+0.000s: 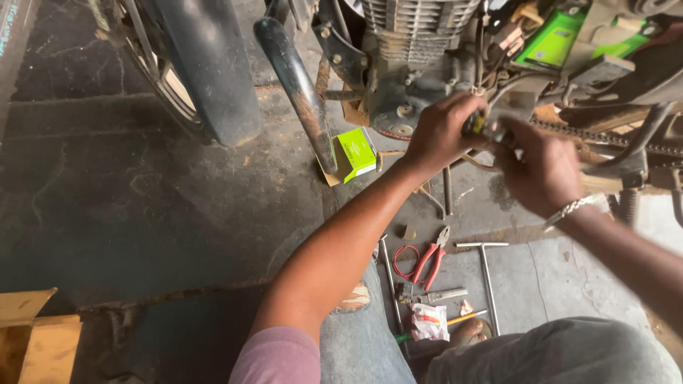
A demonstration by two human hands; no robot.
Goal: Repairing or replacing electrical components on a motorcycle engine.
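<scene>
gripping a small yellow-black part (475, 126) between both hands (491, 142) beside the motorcycle engine (416, 64)

Dark, stained concrete floor (142, 213); wooden box (32, 341) at lower left, daylit

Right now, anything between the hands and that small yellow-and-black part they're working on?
Nothing visible. The left hand and the right hand both close on the small yellow-and-black part, held up in front of the motorcycle engine. Motion blur hides the exact finger contact. Red-handled pliers lie on the floor below, clear of both hands.
</scene>
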